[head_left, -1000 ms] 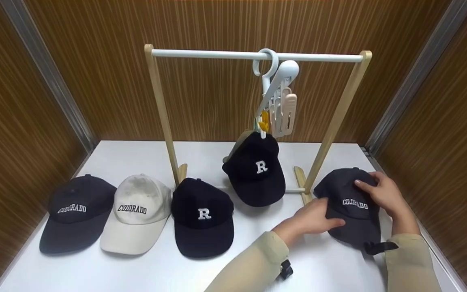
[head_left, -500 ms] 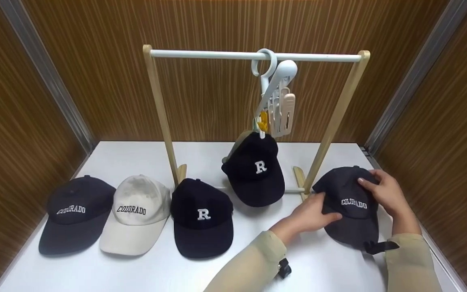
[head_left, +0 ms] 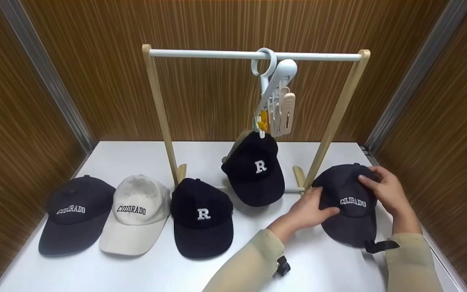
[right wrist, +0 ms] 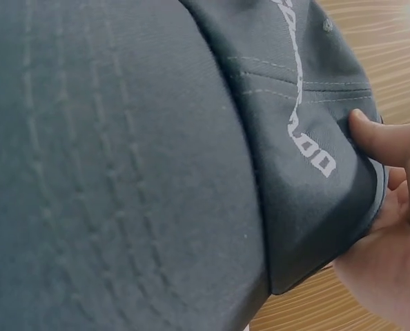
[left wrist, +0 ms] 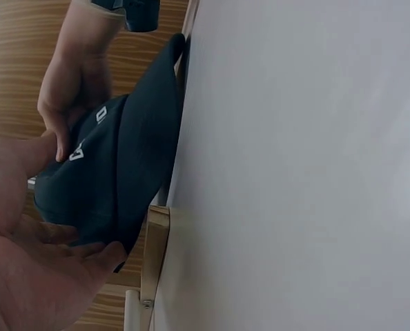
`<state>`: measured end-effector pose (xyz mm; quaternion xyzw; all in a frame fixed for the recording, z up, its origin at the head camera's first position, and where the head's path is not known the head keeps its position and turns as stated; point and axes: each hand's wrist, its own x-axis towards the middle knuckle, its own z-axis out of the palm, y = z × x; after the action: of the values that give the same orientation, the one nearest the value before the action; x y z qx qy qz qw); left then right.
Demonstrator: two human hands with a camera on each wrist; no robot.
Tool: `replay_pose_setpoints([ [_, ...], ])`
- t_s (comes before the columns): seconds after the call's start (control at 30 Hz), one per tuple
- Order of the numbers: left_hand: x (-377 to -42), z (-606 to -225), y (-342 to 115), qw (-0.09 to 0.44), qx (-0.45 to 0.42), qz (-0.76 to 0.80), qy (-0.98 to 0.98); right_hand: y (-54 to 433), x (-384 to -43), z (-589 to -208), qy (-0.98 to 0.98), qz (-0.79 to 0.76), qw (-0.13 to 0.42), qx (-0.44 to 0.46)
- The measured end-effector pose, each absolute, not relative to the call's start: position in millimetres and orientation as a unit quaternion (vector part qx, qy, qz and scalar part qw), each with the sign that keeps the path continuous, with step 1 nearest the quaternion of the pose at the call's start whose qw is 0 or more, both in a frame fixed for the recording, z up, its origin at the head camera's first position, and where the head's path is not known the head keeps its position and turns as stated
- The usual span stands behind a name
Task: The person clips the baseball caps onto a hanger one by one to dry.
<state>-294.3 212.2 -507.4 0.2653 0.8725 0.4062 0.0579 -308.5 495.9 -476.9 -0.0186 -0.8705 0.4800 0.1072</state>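
Note:
At the right of the table, both hands hold a dark navy baseball cap (head_left: pixel 351 202) lettered COLORADO, its brim toward the person. My left hand (head_left: pixel 308 209) grips the cap's left side, with the thumb over the front near the brim. On the other side, my right hand (head_left: pixel 385 190) pinches the crown's edge, thumb in front and fingers behind. The right wrist view shows that thumb and the fingers (right wrist: pixel 395 189) behind the fabric. From the left wrist, the brim (left wrist: pixel 150 124) appears close over the white tabletop.
A rack (head_left: pixel 217 54) stands behind, with a white clip hanger (head_left: pixel 276 89) bearing a black R cap (head_left: pixel 253 170) and an olive one behind it. Leftward lie another black R cap (head_left: pixel 203 219), a cream COLORADO cap (head_left: pixel 136 215) and a navy COLORADO cap (head_left: pixel 75 215). Wood-grain walls enclose the table.
The held cap has shifted slightly left and away from the person, and the left hand has moved a little left with it. The hanger and other caps look the same.

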Motion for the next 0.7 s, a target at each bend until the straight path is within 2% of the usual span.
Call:
replay_pose_setpoints([
  [0.7, -293.1, -486.9, 206.6, 0.035, 0.257, 0.412, 0.873, 490.9, -299.3, -464.0, -0.824, 0.552, 0.126, 0.033],
])
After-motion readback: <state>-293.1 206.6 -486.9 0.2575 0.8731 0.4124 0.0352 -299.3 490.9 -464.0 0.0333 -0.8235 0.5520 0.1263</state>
